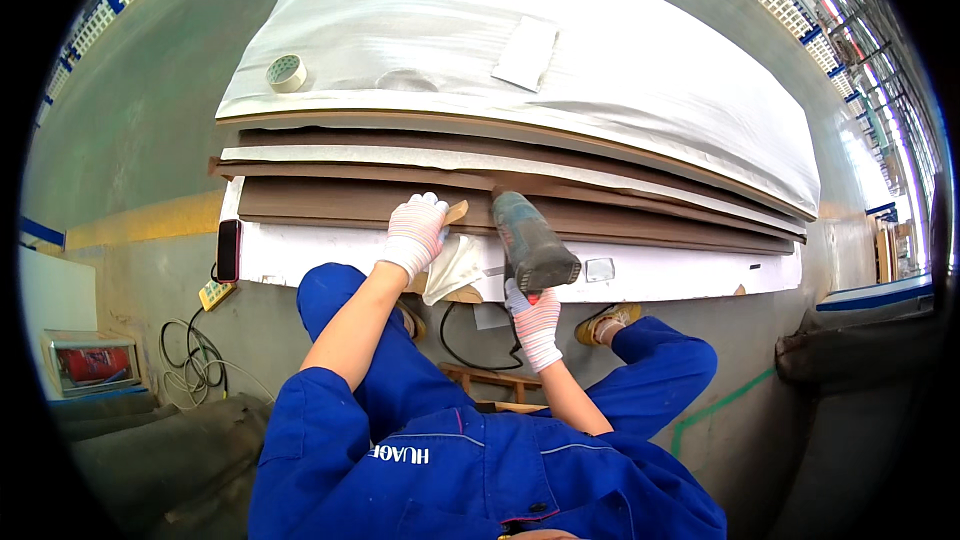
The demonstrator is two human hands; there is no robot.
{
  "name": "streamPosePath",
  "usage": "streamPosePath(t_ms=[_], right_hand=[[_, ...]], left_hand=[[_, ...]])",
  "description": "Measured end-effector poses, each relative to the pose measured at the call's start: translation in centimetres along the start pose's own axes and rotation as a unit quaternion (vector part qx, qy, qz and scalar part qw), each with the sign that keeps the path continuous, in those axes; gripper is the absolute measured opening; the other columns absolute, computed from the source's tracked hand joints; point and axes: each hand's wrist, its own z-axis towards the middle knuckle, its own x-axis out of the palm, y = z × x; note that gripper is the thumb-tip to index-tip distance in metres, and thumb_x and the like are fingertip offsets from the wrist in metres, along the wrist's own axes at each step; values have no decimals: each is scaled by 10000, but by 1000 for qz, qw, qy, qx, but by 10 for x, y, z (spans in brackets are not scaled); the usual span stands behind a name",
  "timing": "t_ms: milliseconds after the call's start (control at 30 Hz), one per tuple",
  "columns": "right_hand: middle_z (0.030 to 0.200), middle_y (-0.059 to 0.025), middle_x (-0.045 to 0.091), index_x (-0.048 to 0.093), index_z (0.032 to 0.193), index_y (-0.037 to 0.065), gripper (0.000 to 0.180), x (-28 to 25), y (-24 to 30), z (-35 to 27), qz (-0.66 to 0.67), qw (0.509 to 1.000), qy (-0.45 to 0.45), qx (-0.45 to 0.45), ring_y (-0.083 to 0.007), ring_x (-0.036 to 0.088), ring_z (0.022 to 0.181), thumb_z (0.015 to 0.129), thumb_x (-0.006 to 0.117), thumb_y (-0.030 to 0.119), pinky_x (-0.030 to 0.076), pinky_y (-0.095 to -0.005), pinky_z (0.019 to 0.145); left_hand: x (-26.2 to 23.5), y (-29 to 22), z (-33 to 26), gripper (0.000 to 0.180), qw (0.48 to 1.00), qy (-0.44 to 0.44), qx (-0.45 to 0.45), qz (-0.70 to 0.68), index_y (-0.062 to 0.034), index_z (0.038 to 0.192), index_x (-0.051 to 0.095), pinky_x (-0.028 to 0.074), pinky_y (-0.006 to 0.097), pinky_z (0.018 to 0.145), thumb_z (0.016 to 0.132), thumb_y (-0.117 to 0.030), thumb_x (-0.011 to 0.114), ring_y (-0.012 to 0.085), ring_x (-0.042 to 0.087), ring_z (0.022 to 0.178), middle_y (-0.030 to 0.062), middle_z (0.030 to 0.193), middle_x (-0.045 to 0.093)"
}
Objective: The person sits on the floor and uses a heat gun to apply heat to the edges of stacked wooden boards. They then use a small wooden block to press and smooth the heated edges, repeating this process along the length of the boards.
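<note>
My right hand (535,325), in a striped white knit glove, is wrapped round the handle of a blue and black power tool (533,245) shaped like a heat gun. The tool's narrow front end points away from me, at the edge of the long brown panels (360,198). Against those panels rests my gloved left hand (415,230), its fingers curled with a small flat tan piece (456,212) sticking out by the thumb. Just below that hand lies a crumpled whitish cloth or wrapping (455,268). The panels' far layers are partly under white foam sheeting.
Beyond the panels, white foam sheeting (420,20) carries a tape roll (286,73) and a flat white packet (526,53). A phone (229,250) lies at the stack's left end. Cables (200,360) and a yellow power strip (214,294) are on the floor at left.
</note>
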Motion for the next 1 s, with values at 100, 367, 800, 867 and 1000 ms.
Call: streamPosePath(t_ms=[100, 367, 800, 867, 1000], right_hand=[[925, -60, 628, 524, 1102, 25, 322, -12, -2, 9, 40, 998, -50, 20, -96, 578, 712, 817, 663, -34, 480, -233, 578], [1012, -101, 640, 514, 1091, -65, 394, -16, 4, 13, 110, 984, -71, 120, -127, 573, 857, 787, 722, 72, 478, -270, 793], [823, -45, 612, 524, 1058, 54, 297, -31, 3, 17, 14, 992, -125, 32, -107, 552, 582, 813, 673, -26, 451, -227, 469], [777, -48, 610, 520, 1032, 58, 270, -41, 3, 19, 122, 972, -150, 132, -101, 546, 551, 820, 678, 0, 443, -224, 455], [782, -45, 613, 515, 1028, 33, 255, -30, -4, 11, -73, 992, -105, 21, -92, 552, 550, 833, 679, 33, 448, -223, 465]], left_hand=[[1, 0, 2, 253, 1000, -5, 7, -5, -81, 938, 625, 490, 392, 760, 721, -194, 693, 285, 562, 877, 115, 896, 569], [8, -4, 5, 255, 1000, 13, 15, 8, -85, 937, 626, 492, 392, 762, 712, -185, 693, 286, 565, 885, 113, 900, 573], [4, -5, 7, 245, 999, 29, 20, 26, -92, 931, 621, 491, 392, 745, 706, -166, 681, 280, 568, 884, 109, 898, 575], [4, -7, 8, 249, 998, 32, 27, 35, -100, 940, 624, 486, 389, 741, 704, -160, 678, 276, 567, 884, 105, 896, 576], [4, -14, 13, 272, 995, 23, 47, 82, -123, 948, 629, 468, 386, 731, 682, -145, 677, 267, 566, 879, 94, 892, 576]])
